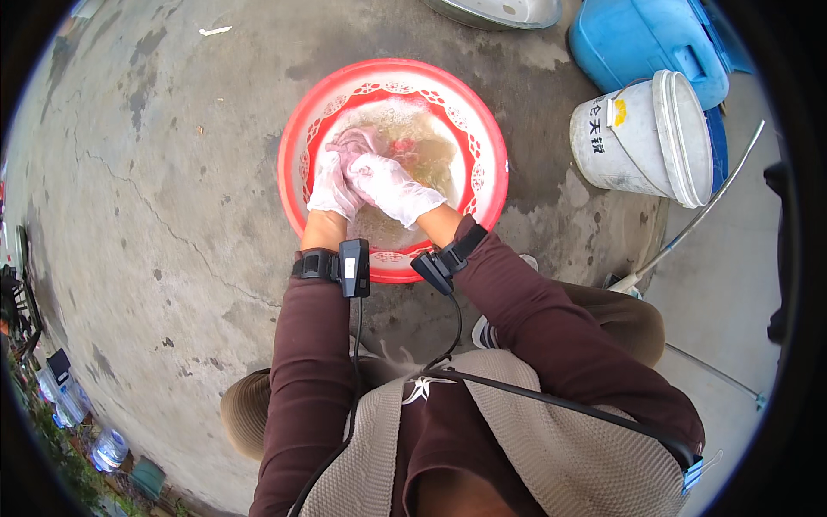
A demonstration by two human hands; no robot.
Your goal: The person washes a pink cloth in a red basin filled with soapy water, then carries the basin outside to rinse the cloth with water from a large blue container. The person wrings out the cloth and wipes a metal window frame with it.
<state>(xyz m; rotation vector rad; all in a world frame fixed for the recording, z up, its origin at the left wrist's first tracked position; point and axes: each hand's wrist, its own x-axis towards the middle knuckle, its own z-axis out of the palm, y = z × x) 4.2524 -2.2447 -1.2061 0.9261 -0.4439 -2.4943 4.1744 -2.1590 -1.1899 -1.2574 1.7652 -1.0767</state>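
A red and white patterned basin with cloudy, foamy water stands on the ground in front of me. At the left of its inside, a wet pinkish cloth is bunched between my two hands. My left hand, in a thin white translucent glove, grips the cloth from the left. My right hand, gloved the same way, presses on it from the right and hides part of it. Something reddish shows in the water beyond my right hand; its kind is unclear.
On the right, a white plastic bucket bearing writing lies tilted beside a blue plastic jerrycan. A metal basin sits at the top edge. A pale hose or pipe runs along the right. Cables hang from my wrist devices.
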